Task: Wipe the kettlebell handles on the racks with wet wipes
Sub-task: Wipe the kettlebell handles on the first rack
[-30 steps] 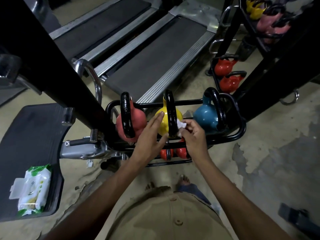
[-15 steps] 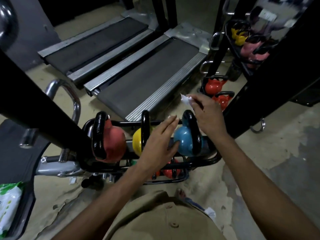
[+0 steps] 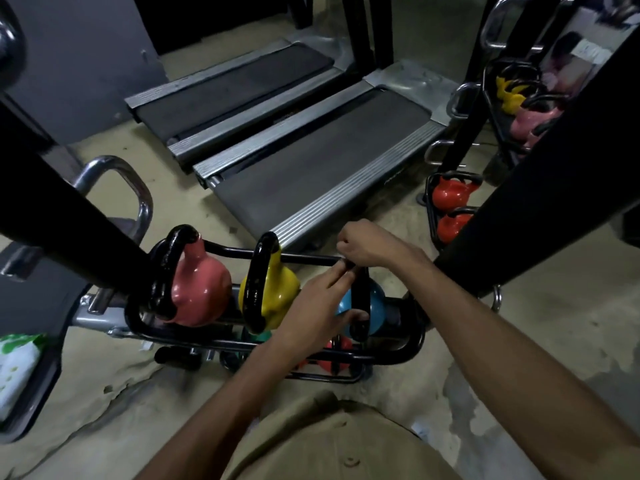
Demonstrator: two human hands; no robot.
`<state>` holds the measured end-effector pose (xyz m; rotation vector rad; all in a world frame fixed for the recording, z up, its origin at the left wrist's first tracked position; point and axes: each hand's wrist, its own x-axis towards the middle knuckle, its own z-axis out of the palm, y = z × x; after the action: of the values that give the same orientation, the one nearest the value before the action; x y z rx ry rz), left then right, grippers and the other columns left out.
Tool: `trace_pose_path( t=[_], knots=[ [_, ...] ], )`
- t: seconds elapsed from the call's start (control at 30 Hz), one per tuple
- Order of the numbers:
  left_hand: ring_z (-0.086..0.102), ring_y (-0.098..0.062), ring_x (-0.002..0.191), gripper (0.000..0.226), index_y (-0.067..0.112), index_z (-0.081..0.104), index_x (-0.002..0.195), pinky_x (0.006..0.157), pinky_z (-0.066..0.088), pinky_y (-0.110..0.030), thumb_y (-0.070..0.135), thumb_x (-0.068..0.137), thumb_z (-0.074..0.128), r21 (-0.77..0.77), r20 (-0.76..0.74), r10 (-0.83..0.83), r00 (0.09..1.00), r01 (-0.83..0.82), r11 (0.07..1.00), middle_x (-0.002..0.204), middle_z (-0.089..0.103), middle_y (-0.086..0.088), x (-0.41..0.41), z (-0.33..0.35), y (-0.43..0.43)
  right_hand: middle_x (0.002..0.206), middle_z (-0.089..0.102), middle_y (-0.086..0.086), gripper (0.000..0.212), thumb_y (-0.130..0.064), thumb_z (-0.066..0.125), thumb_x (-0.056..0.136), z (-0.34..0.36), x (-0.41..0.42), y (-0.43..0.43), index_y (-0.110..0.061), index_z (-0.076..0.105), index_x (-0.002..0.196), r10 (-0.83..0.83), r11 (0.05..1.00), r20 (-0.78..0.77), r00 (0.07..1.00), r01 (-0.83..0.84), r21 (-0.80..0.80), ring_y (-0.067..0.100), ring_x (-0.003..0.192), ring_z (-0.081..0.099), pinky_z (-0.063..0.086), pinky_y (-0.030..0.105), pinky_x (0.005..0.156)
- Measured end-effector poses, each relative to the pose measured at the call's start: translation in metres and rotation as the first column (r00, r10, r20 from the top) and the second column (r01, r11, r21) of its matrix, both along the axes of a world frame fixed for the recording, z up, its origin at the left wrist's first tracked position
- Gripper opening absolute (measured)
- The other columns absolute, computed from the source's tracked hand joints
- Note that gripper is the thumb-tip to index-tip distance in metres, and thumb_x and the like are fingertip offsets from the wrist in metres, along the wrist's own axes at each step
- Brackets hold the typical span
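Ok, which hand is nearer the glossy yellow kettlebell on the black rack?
Left. The left hand sits just right of the yellow kettlebell, touching the glossy blue kettlebell beside it; the right hand is farther off, curled at the top of its black handle.

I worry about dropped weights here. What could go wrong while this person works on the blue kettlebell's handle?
The blue kettlebell sits at the rack's right end; pushing from the left hand or right hand on its handle might tip it over. The right forearm also passes close to a black post, so it could knock it.
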<state>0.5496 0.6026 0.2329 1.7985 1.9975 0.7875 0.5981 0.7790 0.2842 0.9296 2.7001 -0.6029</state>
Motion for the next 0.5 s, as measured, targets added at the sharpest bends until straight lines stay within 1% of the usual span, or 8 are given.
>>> trace_pose_path(
  t=[0.07, 0.13, 0.17, 0.23, 0.33, 0.4, 0.47, 0.5],
  knots=[
    [0.029, -0.018, 0.154, 0.088, 0.018, 0.032, 0.161, 0.118, 0.039, -0.044, 0.042, 0.090, 0.077, -0.010, -0.002, 0.003, 1.000, -0.003, 1.000, 0.170, 0.025, 0.000, 0.000, -0.001, -0.001, 0.097, 0.075, 0.015, 0.027, -0.016, 0.051, 0.094, -0.002, 0.015, -0.005, -0.005, 0.075, 0.089, -0.050, 0.999, -0.134, 0.990, 0.050, -0.003, 0.032, 0.093, 0.068, 0.051, 0.037, 0.075],
    [0.022, -0.015, 0.157, 0.089, 0.020, 0.028, 0.163, 0.120, 0.037, -0.044, 0.044, 0.091, 0.074, -0.020, 0.007, 0.003, 1.000, -0.002, 1.000, 0.171, 0.020, 0.004, 0.000, -0.001, -0.001, 0.103, 0.077, 0.012, 0.027, -0.012, 0.052, 0.095, -0.016, 0.030, -0.011, -0.007, 0.078, 0.098, -0.209, 0.977, -0.322, 0.924, 0.210, -0.032, 0.030, 0.098, 0.069, 0.054, 0.039, 0.082],
    [0.021, -0.014, 0.157, 0.089, 0.021, 0.026, 0.163, 0.120, 0.036, -0.045, 0.044, 0.091, 0.074, -0.023, 0.016, -0.004, 1.000, 0.005, 1.000, 0.172, 0.019, 0.005, -0.001, -0.001, -0.002, 0.105, 0.078, 0.009, 0.027, -0.012, 0.053, 0.095, -0.025, 0.038, -0.015, -0.009, 0.079, 0.103, -0.321, 0.945, -0.405, 0.856, 0.315, -0.083, 0.027, 0.100, 0.070, 0.055, 0.039, 0.085],
    [0.020, -0.013, 0.157, 0.090, 0.022, 0.025, 0.164, 0.120, 0.037, -0.046, 0.044, 0.091, 0.074, -0.034, 0.041, -0.030, 0.999, 0.031, 0.999, 0.172, 0.016, 0.006, -0.003, -0.002, -0.001, 0.104, 0.079, -0.001, 0.026, -0.015, 0.058, 0.096, -0.042, 0.051, -0.025, -0.018, 0.080, 0.109, -0.576, 0.817, -0.481, 0.661, 0.485, -0.313, 0.018, 0.098, 0.074, 0.059, 0.037, 0.088],
    [0.023, -0.014, 0.156, 0.090, 0.023, 0.023, 0.164, 0.120, 0.037, -0.044, 0.046, 0.092, 0.072, -0.043, 0.075, -0.068, 0.995, 0.071, 0.997, 0.173, 0.013, 0.008, -0.008, -0.001, -0.002, 0.089, 0.080, -0.004, 0.014, -0.018, 0.065, 0.096, -0.058, 0.055, -0.040, -0.020, 0.079, 0.099, -0.889, 0.454, -0.344, 0.304, 0.473, -0.755, 0.017, 0.088, 0.076, 0.062, 0.036, 0.083],
    [0.025, -0.015, 0.156, 0.089, 0.023, 0.022, 0.164, 0.121, 0.037, -0.043, 0.045, 0.093, 0.071, -0.036, 0.080, -0.096, 0.992, 0.099, 0.994, 0.173, 0.011, 0.009, -0.011, 0.002, -0.003, 0.085, 0.079, 0.004, 0.014, -0.009, 0.062, 0.099, -0.064, 0.048, -0.043, -0.011, 0.076, 0.097, -0.986, 0.130, -0.082, 0.148, 0.358, -0.925, 0.022, 0.084, 0.075, 0.061, 0.031, 0.076],
    [0.027, -0.017, 0.155, 0.089, 0.021, 0.022, 0.164, 0.120, 0.038, -0.041, 0.043, 0.094, 0.071, -0.023, 0.072, -0.117, 0.991, 0.119, 0.993, 0.173, 0.011, 0.007, -0.012, 0.003, -0.003, 0.106, 0.078, 0.017, 0.022, -0.008, 0.057, 0.101, -0.075, 0.041, -0.042, 0.002, 0.073, 0.113, -0.980, -0.135, 0.158, 0.121, 0.183, -0.974, 0.027, 0.096, 0.076, 0.062, 0.031, 0.083],
    [0.028, -0.017, 0.154, 0.088, 0.021, 0.021, 0.164, 0.121, 0.038, -0.039, 0.043, 0.094, 0.071, -0.015, 0.067, -0.121, 0.990, 0.123, 0.992, 0.173, 0.011, 0.007, -0.013, 0.002, -0.004, 0.121, 0.073, 0.022, 0.030, -0.010, 0.058, 0.100, -0.080, 0.039, -0.041, 0.006, 0.069, 0.123, -0.965, -0.211, 0.228, 0.130, 0.134, -0.968, 0.029, 0.108, 0.074, 0.061, 0.033, 0.090]
  ],
)
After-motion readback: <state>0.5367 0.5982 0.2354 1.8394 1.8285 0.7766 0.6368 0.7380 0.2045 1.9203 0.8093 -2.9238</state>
